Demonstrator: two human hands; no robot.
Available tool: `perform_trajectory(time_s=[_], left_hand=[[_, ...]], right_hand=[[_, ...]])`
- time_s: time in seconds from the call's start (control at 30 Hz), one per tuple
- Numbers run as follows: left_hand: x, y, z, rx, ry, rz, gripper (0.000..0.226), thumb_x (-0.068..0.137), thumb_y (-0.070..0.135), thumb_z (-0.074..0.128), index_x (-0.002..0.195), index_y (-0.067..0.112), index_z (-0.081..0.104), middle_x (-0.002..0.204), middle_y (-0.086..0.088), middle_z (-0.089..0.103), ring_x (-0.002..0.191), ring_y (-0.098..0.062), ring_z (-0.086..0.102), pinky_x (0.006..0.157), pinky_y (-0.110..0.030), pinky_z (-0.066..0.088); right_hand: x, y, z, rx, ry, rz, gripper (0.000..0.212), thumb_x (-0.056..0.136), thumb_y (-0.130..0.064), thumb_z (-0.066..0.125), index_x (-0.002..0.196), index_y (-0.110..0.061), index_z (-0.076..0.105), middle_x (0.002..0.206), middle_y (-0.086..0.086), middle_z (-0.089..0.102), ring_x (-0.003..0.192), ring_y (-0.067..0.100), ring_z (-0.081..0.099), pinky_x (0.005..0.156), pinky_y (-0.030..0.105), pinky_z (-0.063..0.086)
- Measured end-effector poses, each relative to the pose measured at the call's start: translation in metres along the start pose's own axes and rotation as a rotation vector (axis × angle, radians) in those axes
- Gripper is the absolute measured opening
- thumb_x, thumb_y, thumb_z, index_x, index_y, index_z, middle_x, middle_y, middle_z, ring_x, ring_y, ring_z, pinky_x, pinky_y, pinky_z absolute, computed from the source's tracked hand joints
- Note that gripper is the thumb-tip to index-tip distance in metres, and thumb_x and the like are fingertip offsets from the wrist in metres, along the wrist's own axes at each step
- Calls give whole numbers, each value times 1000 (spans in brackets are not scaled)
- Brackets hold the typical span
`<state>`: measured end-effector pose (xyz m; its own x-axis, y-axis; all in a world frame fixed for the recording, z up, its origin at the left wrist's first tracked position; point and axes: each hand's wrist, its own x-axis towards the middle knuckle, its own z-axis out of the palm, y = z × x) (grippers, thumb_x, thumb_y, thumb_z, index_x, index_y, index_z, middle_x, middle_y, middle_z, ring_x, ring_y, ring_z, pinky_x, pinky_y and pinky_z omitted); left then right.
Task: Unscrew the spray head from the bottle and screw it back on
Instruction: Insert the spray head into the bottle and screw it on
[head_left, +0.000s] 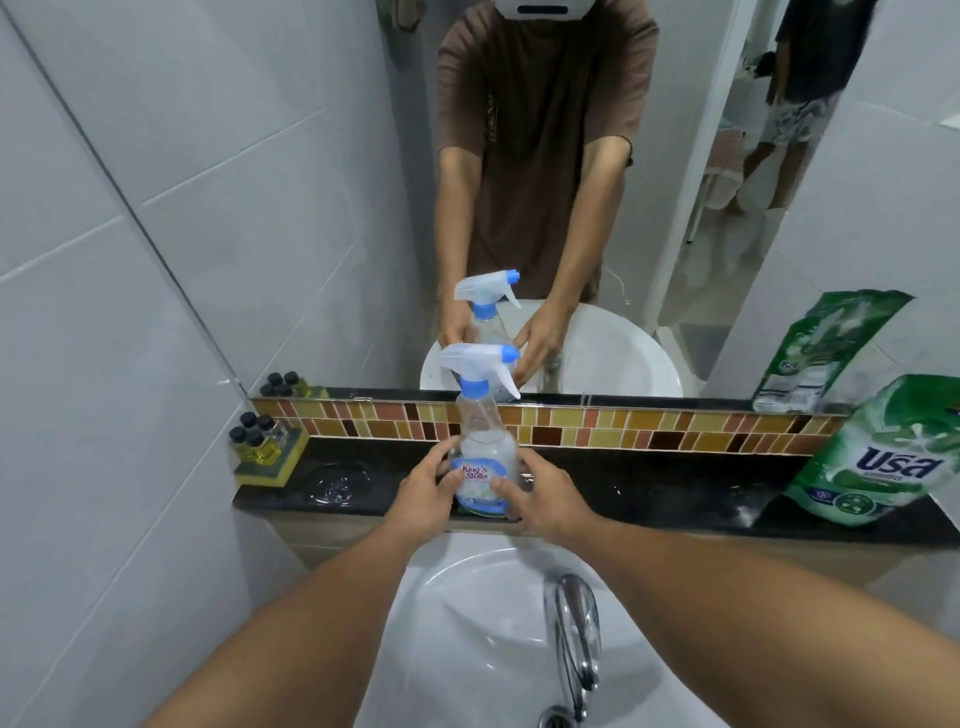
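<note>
At the left of the frame, a cluster of small black-capped bottles (258, 436) sits on the dark tabletop (649, 499). Toward the centre, the left hand (423, 486) wraps its fingers around the lower body of the clear bottle (485, 457), which stands upright on the tabletop in front of the mirror (519, 182). The white and blue spray head (480, 366) sits on the bottle's neck. The right hand (540, 493) grips the bottle's other side. A green refill pouch (878, 462) leans at right. Below, the chrome faucet (571, 639) rises over the white sink (467, 597).
</note>
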<state>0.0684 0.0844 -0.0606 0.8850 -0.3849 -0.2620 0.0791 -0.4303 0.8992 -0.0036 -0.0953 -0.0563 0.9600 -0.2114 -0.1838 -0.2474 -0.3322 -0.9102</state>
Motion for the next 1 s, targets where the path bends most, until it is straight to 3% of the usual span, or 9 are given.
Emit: perform_trajectory(time_s=[0.1,0.23,0.3,0.4,0.47,0.63,0.8,0.9,1.0], left_hand=[[0,-5,-34,-56,36,9,51,112,8,54,159,27,51,148,-5,70,134,-26,69,116,-54,55],[-14,-17,-89,-40,90,23,49,111,13,57,156,32,53,149,-1,69,131,-20,70,112,-52,59],[-22,-27,-117,-23,130,20,48,111,13,58,157,28,51,150,-6,67,133,-24,69,112,-52,59],[-31,-48,-156,6,193,13,50,111,11,57,160,19,47,150,-11,65,133,-23,67,110,-40,60],[-33,-60,-179,13,248,15,49,111,11,57,159,20,48,147,-12,67,127,-20,70,103,-31,62],[-20,-78,-208,-35,321,-31,49,110,11,60,157,22,51,149,-17,67,133,-34,67,112,-55,57],[-3,-88,-210,18,324,-15,51,111,18,61,158,31,49,152,-5,65,132,-21,67,91,-24,58],[7,-91,-208,6,337,-12,55,111,14,59,161,31,47,157,-4,62,134,-21,66,81,-16,56],[12,-93,-204,3,372,-18,57,110,12,60,161,34,46,155,-3,61,127,-16,66,69,-12,56]], right_hand=[[7,-14,25,47,-14,-23,42,94,-33,71,132,-25,55,118,-4,67,92,17,71,73,39,64],[23,-42,69,58,-99,-74,47,93,-33,72,136,-26,54,116,-9,65,96,14,70,68,25,61],[32,-55,96,65,-150,-87,46,93,-29,72,135,-24,55,116,-9,64,101,15,69,74,29,62],[43,-75,142,80,-217,-82,45,93,-24,72,135,-21,55,115,-10,62,107,15,66,86,42,61],[51,-86,167,70,-233,-88,45,94,-23,71,136,-20,54,120,-6,63,107,14,65,88,40,61],[76,-100,194,4,-268,-106,44,97,-24,69,136,-20,52,120,-8,61,98,12,66,70,21,53],[92,-91,204,15,-278,-71,45,97,-27,68,138,-22,52,117,-12,62,104,15,67,78,26,58],[98,-84,210,17,-236,-86,48,96,-29,68,140,-25,50,126,-7,64,106,14,67,90,38,59],[99,-83,214,-6,-189,-90,50,96,-32,68,142,-29,48,129,-8,64,105,10,66,90,37,58]])
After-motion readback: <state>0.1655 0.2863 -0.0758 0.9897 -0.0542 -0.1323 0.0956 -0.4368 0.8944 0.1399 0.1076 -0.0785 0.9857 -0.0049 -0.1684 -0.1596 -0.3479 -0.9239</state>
